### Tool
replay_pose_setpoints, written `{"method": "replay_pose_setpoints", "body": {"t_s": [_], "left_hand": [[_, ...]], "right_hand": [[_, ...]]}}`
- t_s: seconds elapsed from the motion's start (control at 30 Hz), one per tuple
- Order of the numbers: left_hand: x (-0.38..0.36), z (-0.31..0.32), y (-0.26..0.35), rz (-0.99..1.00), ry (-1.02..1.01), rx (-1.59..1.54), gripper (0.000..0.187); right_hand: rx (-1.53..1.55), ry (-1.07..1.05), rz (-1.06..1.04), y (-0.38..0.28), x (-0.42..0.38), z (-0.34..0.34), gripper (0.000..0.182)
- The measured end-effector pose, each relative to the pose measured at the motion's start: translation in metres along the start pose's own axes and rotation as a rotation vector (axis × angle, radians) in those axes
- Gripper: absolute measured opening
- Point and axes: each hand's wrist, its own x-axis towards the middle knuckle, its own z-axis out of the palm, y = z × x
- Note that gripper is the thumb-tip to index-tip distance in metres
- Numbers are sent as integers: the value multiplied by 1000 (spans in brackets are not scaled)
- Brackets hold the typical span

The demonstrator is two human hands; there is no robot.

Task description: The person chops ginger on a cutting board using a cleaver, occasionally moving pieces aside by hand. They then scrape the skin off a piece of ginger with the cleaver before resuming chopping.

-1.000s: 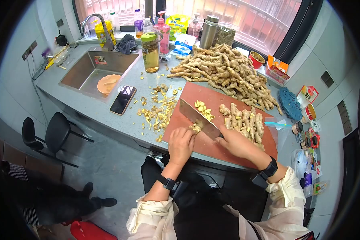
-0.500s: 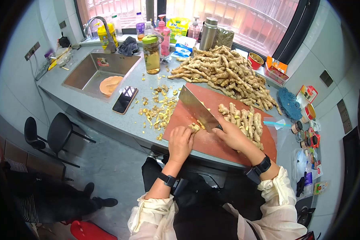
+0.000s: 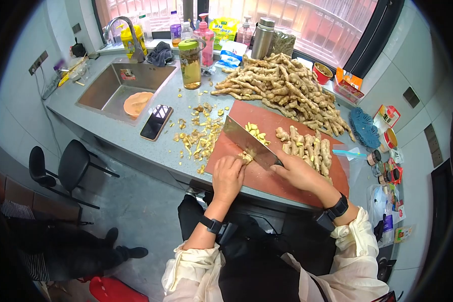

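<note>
Chopping resumes, cleaver (image 3: 249,143) dropped from its raised tilt back onto ginger piece (image 3: 245,158) | left hand (image 3: 228,177) fingers pinching ginger piece at cutting board (image 3: 287,176) near edge | right hand (image 3: 296,172) fingers wrapped round cleaver handle | slices accumulate

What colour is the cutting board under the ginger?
The cutting board is reddish-brown, best seen in the head view.

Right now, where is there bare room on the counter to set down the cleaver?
Bare board lies along its near edge, in front of the right hand. Bare counter lies between the sink and the phone. Crowded: peel scraps left of the board, the ginger heap behind it.
</note>
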Motion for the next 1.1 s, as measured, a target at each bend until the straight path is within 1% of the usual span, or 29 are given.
{"method": "replay_pose_setpoints", "body": {"t_s": [0.1, 0.23, 0.47, 0.6, 0.77, 0.97, 1.1], "left_hand": [[0, 0, 0, -4, -13, -3, 13], [3, -2, 1, 18, 8, -48, 14], [4, -3, 1, 5, 10, -32, 17], [4, -4, 2, 6, 3, -33, 18], [3, -2, 2, -16, 8, -35, 19], [2, 0, 1, -37, -6, -30, 19], [3, 0, 1, -34, -5, -16, 19]], "right_hand": [[-4, -25, 8, -3, -1, -3, 37], [-88, -60, 12, -7, -2, -10, 34], [-156, -132, 54, -9, -1, -18, 33], [-154, -161, 47, -11, -1, -25, 32], [-124, -205, 87, -12, 1, -30, 32], [-161, -191, 58, -14, 3, -25, 31], [-142, -161, 33, -8, 13, -9, 31]]}}
